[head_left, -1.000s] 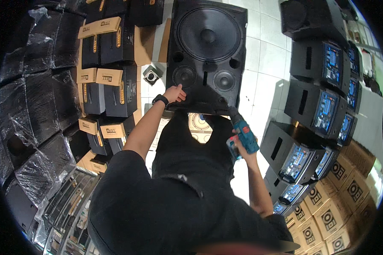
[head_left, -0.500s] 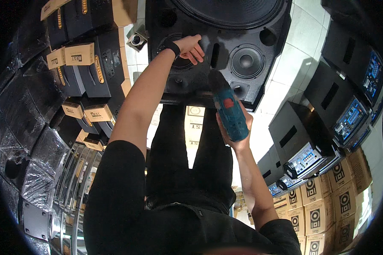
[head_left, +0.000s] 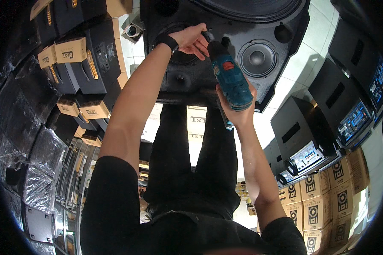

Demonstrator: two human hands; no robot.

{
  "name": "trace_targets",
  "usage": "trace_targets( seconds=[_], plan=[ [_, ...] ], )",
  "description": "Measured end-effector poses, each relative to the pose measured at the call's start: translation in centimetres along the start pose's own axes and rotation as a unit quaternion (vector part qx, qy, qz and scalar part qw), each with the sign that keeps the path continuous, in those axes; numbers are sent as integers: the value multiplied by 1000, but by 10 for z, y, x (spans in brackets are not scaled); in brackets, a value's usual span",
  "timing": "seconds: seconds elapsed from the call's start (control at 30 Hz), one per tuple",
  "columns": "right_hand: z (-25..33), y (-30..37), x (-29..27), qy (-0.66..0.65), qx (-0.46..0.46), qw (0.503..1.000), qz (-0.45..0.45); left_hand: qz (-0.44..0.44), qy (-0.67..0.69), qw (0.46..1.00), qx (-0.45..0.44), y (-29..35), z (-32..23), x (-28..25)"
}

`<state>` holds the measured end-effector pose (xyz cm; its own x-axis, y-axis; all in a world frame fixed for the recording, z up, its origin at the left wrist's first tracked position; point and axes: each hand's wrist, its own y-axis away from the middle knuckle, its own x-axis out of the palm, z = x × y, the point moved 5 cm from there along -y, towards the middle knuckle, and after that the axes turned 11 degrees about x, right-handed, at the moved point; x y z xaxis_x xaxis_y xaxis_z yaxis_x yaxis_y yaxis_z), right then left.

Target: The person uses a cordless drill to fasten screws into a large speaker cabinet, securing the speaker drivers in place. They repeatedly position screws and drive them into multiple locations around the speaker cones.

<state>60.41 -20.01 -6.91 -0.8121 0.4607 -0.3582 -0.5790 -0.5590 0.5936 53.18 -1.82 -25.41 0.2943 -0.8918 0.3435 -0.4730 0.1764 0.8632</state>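
Observation:
My right hand (head_left: pixel 241 98) grips a teal cordless drill (head_left: pixel 233 83) with a black chuck and a red patch, its front end pointing away from me, up and left. The drill's front tip meets my left hand (head_left: pixel 191 41), which wears a black wristband. There, thumb and forefinger are pinched at the tip, while the other fingers stretch loosely; what lies in the pinch is too small to make out. Beneath both hands is a large black speaker cabinet (head_left: pixel 191 87) lying face up. A round speaker driver (head_left: pixel 258 58) sits to the right, and a big woofer (head_left: pixel 251 9) at the far end.
Black speakers with lit control panels (head_left: pixel 306 158) line the right side, above stacked cardboard boxes (head_left: pixel 317 214). On the left stand more black cabinets (head_left: pixel 93 63) topped with small cartons (head_left: pixel 71 49). A small metal part (head_left: pixel 132 31) rests near the cabinet's left edge. Pale tiles (head_left: pixel 300 63) cover the floor.
The drill has moved up and away from me, bringing its tip to my left hand's fingers. My left hand has shifted slightly away from me. The cabinet appears larger and shifted in view.

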Motion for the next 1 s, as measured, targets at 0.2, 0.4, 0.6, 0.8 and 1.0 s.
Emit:
trace_targets(
  seconds=[0.2,0.4,0.6,0.8,1.0],
  plan=[
    [-11,2,1,14,58,998,-7,-33,-34,997,55,7,-3,1],
    [-23,17,-7,26,26,999,-34,-347,-360,798,335,28,-35,7],
    [-40,34,-12,7,34,998,-45,-355,-372,772,375,21,-28,18],
    [-60,51,-7,-154,111,982,-13,-280,8,885,371,39,-13,14],
    [-53,68,3,-299,147,942,40,-44,436,854,282,67,4,41]
  ],
)
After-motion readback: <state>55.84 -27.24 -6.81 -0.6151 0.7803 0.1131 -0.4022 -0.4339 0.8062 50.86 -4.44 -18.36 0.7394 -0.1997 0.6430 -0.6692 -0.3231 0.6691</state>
